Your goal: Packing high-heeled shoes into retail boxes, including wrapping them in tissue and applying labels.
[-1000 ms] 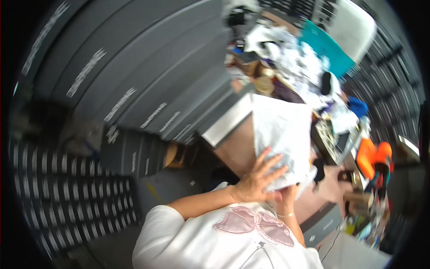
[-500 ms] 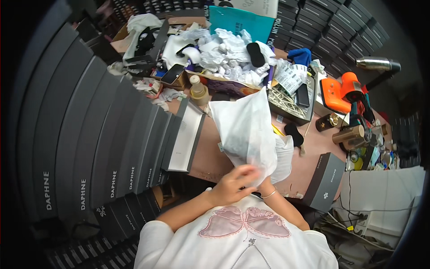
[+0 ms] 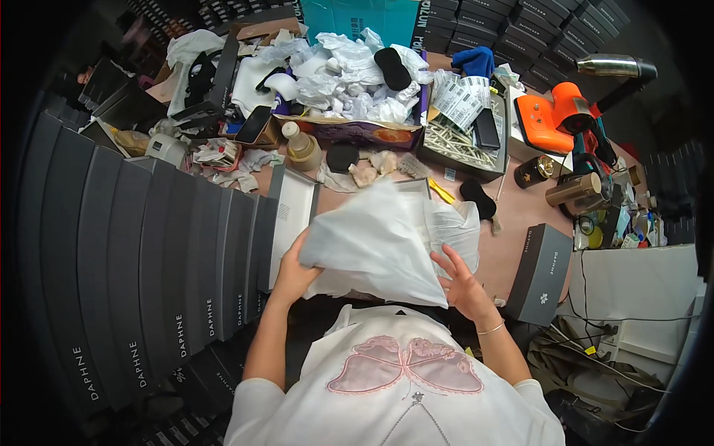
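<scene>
A white dust bag (image 3: 375, 245), wrinkled and slightly see-through, hangs slanted in front of me above the table's near edge. My left hand (image 3: 296, 271) is closed on its left edge, thumb on top. To the right, my right hand (image 3: 467, 281) has its fingers spread and stands beside the bag's lower right side, with nothing gripped. Behind the bag, white wrapping (image 3: 459, 227) shows in part, along with the rim of a grey box. What the bag contains, if anything, is hidden.
Tall dark shoe boxes (image 3: 163, 253) stack up on my left, beside an open lid (image 3: 295, 204). A closed dark box (image 3: 539, 275) stands at the right. Further back are a carton of crumpled paper (image 3: 349, 82), a tray of small sticks (image 3: 457, 145) and an orange device (image 3: 547, 123).
The bag has swung from upright to slanted and come lower. My left hand has moved left to its edge. My right hand has come away to the right and opened.
</scene>
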`<state>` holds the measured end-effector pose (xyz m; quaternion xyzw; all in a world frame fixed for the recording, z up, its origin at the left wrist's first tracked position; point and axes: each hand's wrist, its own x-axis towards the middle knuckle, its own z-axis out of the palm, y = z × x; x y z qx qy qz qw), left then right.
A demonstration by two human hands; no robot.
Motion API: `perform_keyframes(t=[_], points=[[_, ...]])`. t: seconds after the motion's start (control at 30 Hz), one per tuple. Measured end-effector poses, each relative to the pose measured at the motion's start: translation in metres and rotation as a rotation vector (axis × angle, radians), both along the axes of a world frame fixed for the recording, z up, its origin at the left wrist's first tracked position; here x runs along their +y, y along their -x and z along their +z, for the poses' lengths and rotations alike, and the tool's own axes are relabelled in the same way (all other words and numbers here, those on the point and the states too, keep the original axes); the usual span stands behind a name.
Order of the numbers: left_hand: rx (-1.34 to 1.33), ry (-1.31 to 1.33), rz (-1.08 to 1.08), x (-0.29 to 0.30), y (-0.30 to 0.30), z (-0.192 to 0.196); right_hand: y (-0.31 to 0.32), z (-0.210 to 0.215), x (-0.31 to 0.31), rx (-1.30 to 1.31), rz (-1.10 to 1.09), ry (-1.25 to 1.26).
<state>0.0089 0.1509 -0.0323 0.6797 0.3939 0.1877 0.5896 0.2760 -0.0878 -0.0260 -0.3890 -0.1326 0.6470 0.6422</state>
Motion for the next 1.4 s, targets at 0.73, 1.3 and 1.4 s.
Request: perform_keyframes(t=[0.73, 1.3, 1.4], points=[[0.099, -0.097, 0.047, -0.079, -0.194, -0.148, -0.111, -0.069, 0.023, -0.755, -0.174, 0.478], [-0.142, -0.121, 0.297, -0.111, -0.154, -0.127, -0.124, -0.077, 0.089, -0.383, -0.815, 0.213], [-0.275, 0.033, 0.394, -0.110, -0.142, -0.132, -0.163, -0.098, 0.074, -0.483, -0.800, 0.242]])
